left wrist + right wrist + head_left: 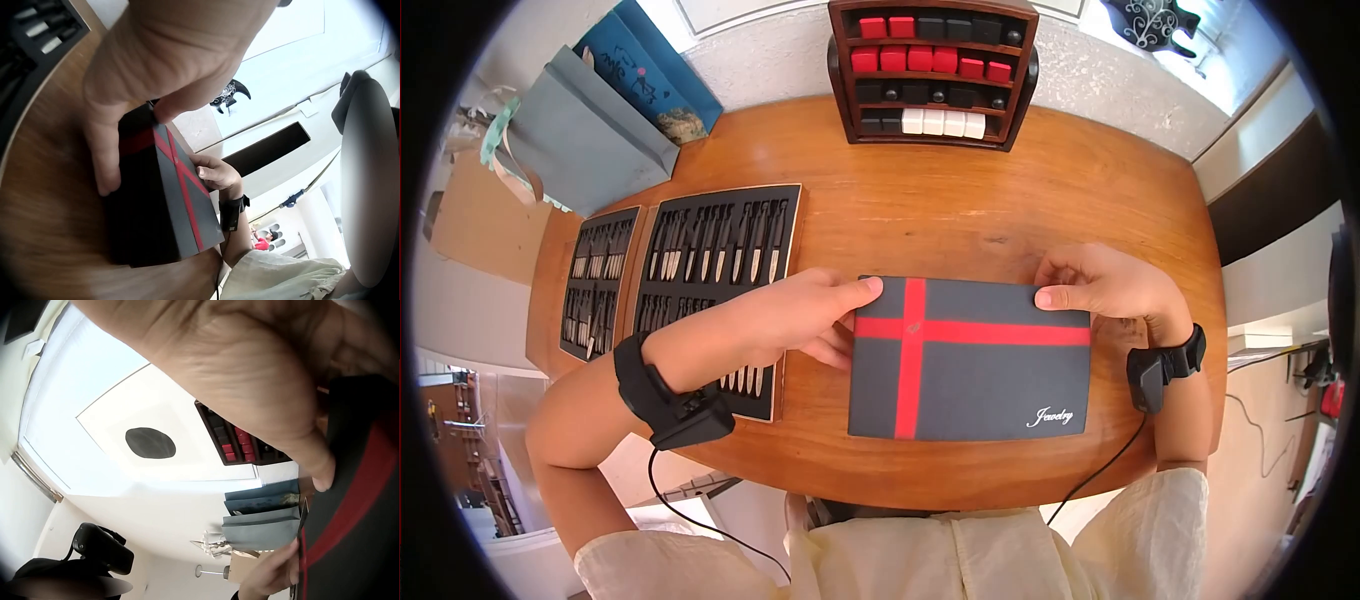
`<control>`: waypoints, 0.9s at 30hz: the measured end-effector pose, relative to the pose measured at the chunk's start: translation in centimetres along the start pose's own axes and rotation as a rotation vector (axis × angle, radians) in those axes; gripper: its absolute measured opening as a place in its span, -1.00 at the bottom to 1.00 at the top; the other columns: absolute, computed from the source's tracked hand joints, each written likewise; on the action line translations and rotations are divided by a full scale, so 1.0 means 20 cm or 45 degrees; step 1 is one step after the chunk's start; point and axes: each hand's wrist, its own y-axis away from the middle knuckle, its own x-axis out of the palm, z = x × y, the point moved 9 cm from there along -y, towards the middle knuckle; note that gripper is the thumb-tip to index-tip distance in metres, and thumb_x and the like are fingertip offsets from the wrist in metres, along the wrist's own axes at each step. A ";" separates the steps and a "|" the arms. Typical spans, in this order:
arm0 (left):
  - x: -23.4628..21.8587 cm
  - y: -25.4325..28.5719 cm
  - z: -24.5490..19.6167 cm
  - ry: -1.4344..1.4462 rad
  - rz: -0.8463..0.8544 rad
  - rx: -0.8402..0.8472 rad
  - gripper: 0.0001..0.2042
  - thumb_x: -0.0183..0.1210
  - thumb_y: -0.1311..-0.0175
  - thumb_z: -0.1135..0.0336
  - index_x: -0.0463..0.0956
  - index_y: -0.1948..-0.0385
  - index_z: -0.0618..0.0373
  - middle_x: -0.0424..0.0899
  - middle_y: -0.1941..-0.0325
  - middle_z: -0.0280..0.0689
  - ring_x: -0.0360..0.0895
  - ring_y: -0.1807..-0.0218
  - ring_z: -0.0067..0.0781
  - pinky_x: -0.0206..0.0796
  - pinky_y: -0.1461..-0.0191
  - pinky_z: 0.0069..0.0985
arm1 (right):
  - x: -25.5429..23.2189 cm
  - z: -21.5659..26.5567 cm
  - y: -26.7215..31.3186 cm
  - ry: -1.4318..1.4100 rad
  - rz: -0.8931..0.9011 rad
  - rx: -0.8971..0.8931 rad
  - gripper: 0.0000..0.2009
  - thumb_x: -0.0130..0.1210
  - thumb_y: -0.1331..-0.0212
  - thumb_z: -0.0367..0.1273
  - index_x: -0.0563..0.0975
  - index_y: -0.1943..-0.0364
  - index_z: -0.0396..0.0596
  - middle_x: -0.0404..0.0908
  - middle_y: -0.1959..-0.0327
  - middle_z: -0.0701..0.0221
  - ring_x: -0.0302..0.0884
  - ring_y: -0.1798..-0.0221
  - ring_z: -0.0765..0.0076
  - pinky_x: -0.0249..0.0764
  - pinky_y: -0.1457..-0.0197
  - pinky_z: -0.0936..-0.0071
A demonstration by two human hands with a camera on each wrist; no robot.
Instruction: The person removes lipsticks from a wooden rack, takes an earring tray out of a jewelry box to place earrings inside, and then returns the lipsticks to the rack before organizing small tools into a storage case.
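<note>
A dark grey gift box (990, 385) with crossed red bands and the white word "Jewelry" is in front of me, near the table's front edge. My left hand (800, 310) holds its left end, thumb over the top far corner and fingers down the side wall. At the far right corner my right hand (1105, 285) grips it, thumb on the lid and the other fingers behind the far edge. In the left wrist view the box (178, 200) shows a deep, dark side wall. The right wrist view has the right thumb pressed on the lid's edge.
Two black trays (796, 225) (638, 225) of slim metal-tipped pieces lie left, close to my left forearm. Grey (590, 130) and blue (655, 75) paper bags stand behind them. A wooden rack (933, 75) with red, black and white small boxes stands at the back of the table (900, 220).
</note>
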 end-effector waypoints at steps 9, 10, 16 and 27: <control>0.00 0.03 -0.07 0.006 0.057 0.011 -0.42 -0.06 -0.46 -0.04 0.41 -0.12 0.46 0.60 -0.02 0.09 0.63 0.01 -0.11 0.50 -0.12 -0.32 | 0.00 0.01 0.00 0.028 0.024 -0.076 -0.54 0.19 -0.26 -0.02 0.61 0.11 -0.21 0.61 0.38 0.36 0.55 0.35 0.47 0.50 0.35 0.53; 0.00 0.03 -0.07 0.024 0.045 0.003 -0.41 -0.06 -0.46 -0.04 0.40 -0.13 0.47 0.60 -0.04 0.09 0.62 0.00 -0.10 0.48 -0.14 -0.31 | 0.00 0.01 0.00 0.027 0.024 -0.075 -0.54 0.19 -0.26 -0.02 0.61 0.11 -0.21 0.61 0.38 0.36 0.55 0.35 0.47 0.50 0.35 0.53; 0.04 0.07 -0.08 0.053 0.145 0.059 -0.32 -0.10 -0.43 -0.20 0.38 -0.17 0.39 0.54 -0.12 0.10 0.60 -0.05 -0.07 0.48 -0.13 -0.26 | -0.01 -0.01 0.00 0.019 0.049 -0.110 -0.54 0.18 -0.27 -0.03 0.59 0.07 -0.21 0.61 0.32 0.34 0.56 0.30 0.45 0.53 0.34 0.51; -0.01 0.20 -0.31 -0.627 -0.107 0.384 -0.41 0.07 -0.34 -0.20 0.44 0.02 0.28 0.44 -0.13 -0.09 0.37 -0.24 -0.32 0.22 -0.25 -0.46 | -0.11 0.03 0.13 -0.202 0.193 -0.147 -0.48 0.37 -0.08 -0.14 0.53 0.03 -0.28 0.61 0.30 0.35 0.51 0.29 0.58 0.40 0.25 0.62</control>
